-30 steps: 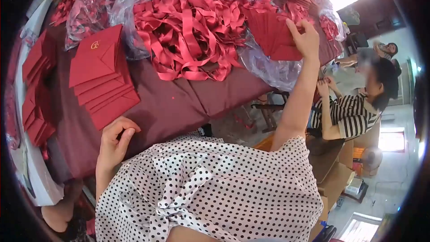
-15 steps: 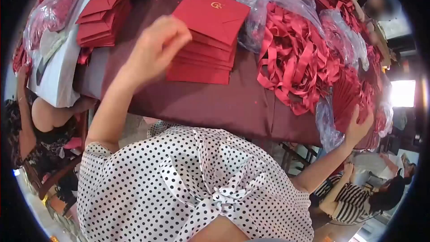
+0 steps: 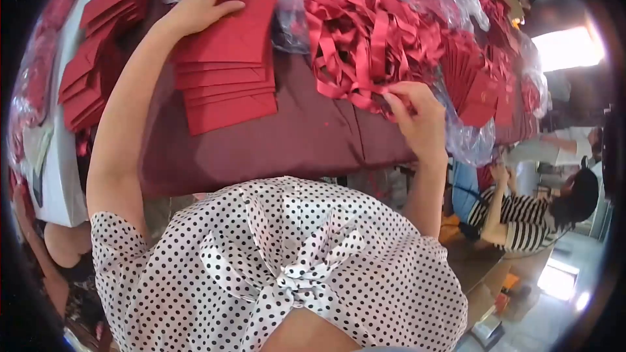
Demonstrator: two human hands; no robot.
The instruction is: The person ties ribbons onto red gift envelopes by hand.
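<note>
Up on my head view, the red stack (image 3: 228,39) reads as stiff paper, matt and smooth, its edges crisp. Over to the ribbons (image 3: 368,36), and here's real gloss: satin-looking cloth, slick, light sliding along every loop! Behind them I get a clear plastic bag (image 3: 290,23), thin, crinkled, shiny with sharp glints. Beneath it all, the maroon tablecloth (image 3: 306,137) shows woven fabric with a soft sheen, rumpled by creases. Left now: the folded red pieces (image 3: 85,85), matt paper again. And nearest me, the dotted blouse (image 3: 365,274), light cloth, low in shine, softly gathered at its knot.
</note>
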